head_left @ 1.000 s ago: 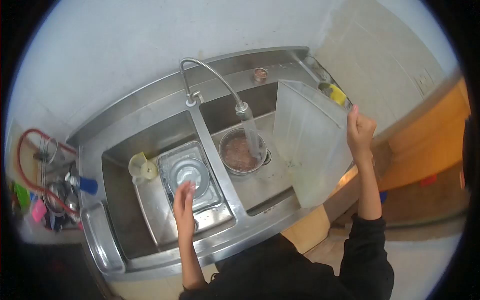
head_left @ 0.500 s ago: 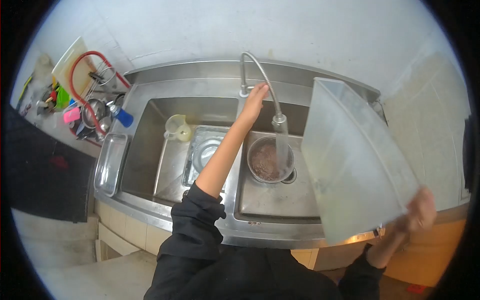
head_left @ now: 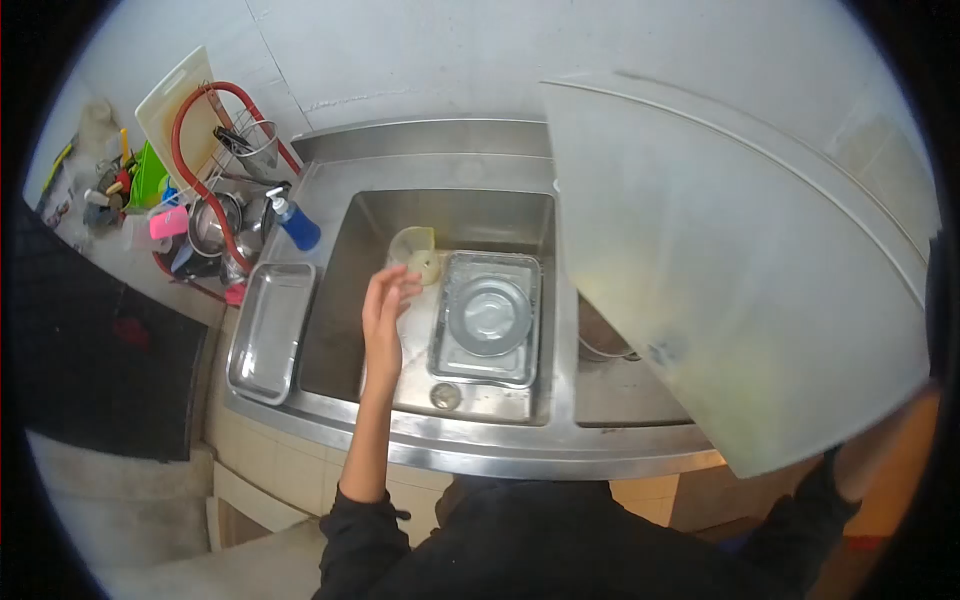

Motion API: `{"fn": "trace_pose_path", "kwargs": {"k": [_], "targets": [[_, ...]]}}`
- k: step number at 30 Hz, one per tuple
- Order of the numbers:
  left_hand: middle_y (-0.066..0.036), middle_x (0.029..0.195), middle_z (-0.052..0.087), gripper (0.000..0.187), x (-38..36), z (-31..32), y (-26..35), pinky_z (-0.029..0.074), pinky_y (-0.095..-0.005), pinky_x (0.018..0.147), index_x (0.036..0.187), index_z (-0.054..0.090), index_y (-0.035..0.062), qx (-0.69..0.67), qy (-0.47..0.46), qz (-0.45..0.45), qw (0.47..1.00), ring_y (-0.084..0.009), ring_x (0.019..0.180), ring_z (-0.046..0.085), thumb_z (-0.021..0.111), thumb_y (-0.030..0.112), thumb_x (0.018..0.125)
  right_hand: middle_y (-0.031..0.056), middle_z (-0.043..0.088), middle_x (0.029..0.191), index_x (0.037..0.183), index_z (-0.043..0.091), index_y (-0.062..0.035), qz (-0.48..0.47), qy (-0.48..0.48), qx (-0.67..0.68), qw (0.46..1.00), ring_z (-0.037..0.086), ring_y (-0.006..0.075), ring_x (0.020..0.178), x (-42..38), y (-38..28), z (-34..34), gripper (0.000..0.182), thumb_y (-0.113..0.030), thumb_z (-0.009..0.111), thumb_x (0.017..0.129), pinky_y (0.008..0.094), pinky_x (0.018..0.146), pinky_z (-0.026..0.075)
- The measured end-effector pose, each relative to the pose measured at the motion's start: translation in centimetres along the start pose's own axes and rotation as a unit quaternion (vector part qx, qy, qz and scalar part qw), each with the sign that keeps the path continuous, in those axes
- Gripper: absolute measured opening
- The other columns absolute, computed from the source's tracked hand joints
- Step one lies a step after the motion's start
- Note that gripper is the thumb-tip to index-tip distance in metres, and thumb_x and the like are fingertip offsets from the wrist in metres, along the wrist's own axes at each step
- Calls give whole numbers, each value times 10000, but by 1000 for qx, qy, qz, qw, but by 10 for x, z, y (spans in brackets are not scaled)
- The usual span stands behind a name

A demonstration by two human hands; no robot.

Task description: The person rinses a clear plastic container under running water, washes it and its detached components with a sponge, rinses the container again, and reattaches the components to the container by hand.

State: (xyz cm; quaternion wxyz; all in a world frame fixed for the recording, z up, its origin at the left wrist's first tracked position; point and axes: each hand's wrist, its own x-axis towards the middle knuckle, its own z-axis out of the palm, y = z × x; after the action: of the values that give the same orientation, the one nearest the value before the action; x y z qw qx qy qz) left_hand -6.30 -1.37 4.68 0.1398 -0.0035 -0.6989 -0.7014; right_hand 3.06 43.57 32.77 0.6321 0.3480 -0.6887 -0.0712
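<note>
Over the left sink basin, my left hand is raised with its fingers apart and nothing in it, near a pale yellow translucent cup. Beside it in the basin, a round clear bowl sits in a metal tray. At the right, a large translucent plastic bin is tilted over the right basin, hiding the faucet and most of a pot. My right arm reaches to the bin's lower right edge, where my right hand is blurred and mostly hidden at the dark rim of the view.
An empty metal tray rests on the sink's left edge. Behind it stands a blue pump bottle. Farther left are a red hose, a cutting board, a pink item and several utensils and pans.
My left hand has left the faucet and moved left over the left basin. The bin has swung up and now covers the faucet and much of the right basin. The view has shifted left.
</note>
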Motion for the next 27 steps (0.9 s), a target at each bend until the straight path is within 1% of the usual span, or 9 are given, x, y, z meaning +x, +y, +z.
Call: {"fn": "trace_pose_path", "kwargs": {"k": [2, 7, 11, 13, 15, 17, 20, 22, 27], "targets": [[-91, 1020, 572, 338, -10, -30, 15, 373, -291, 830, 1121, 475, 35, -3, -32, 1, 999, -156, 916, 532, 414, 264, 879, 17, 437, 586, 804, 384, -16, 197, 39, 77, 977, 370, 80, 480, 8, -32, 56, 214, -199, 410, 912, 209, 433, 295], [-119, 1006, 567, 309, -6, -62, 45, 369, -297, 861, 1110, 473, -14, -32, -162, 8, 986, -167, 919, 522, 426, 190, 883, -59, 281, 462, 483, 314, -84, 416, 46, 237, 877, 215, 60, 435, 24, -147, 190, 458, -184, 492, 893, 275, 409, 135], [-141, 1061, 561, 377, 27, -51, 37, 359, -312, 883, 1142, 472, 5, -25, -231, -17, 973, -175, 954, 518, 356, 287, 920, 90, 315, 401, 433, 378, -51, 340, -44, 168, 924, 279, 213, 333, -1, -225, 251, 444, -135, 529, 841, 342, 362, 209], [-198, 1196, 483, 587, 50, -40, 16, 390, -373, 878, 1254, 385, 19, -20, -261, -99, 960, -257, 1061, 494, 352, 475, 886, 88, 393, 412, 432, 427, -64, 308, -34, 170, 935, 390, 236, 336, -23, -264, 280, 381, -119, 569, 782, 352, 352, 273], [-219, 1238, 436, 810, 67, -22, -7, 438, -412, 840, 1301, 324, 45, -67, -303, -330, 891, -323, 1080, 493, 328, 669, 785, 72, 427, 416, 432, 450, -86, 328, -88, 176, 924, 421, 231, 348, -48, -304, 296, 358, -136, 578, 763, 346, 347, 290], [-253, 1269, 382, 976, 79, -3, -35, 460, -459, 807, 1330, 253, 32, -65, -311, -349, 882, -388, 1080, 473, 347, 768, 696, 50, 439, 412, 434, 454, -100, 320, -120, 174, 923, 429, 212, 347, -80, -338, 310, 353, -161, 581, 758, 339, 353, 306], [-252, 1337, 301, 816, 82, 17, -101, 386, -437, 915, 1364, 186, 40, 14, -297, -430, 853, -409, 1190, 357, 516, 496, 773, 32, 480, 463, 484, 488, -103, 316, -133, 197, 919, 485, 188, 414, -112, -379, 309, 285, -145, 588, 747, 322, 402, 329], [-244, 1316, 341, 679, 80, 11, -181, 337, -374, 964, 1349, 212, 24, 85, -379, -155, 908, -347, 1202, 370, 503, 183, 757, 27, 494, 476, 492, 494, -109, 321, -134, 206, 915, 494, 178, 427, -129, -397, 299, 272, -156, 595, 741, 319, 407, 334], [-278, 1203, 447, 656, 28, 24, -206, 325, -365, 965, 1349, 201, 51, 149, -269, -155, 939, -362, 1153, 426, 390, 32, 722, 30, 496, 502, 505, 481, -101, 374, -171, 268, 871, 505, 185, 457, -174, -384, 278, 254, -151, 618, 713, 344, 416, 340]]}}
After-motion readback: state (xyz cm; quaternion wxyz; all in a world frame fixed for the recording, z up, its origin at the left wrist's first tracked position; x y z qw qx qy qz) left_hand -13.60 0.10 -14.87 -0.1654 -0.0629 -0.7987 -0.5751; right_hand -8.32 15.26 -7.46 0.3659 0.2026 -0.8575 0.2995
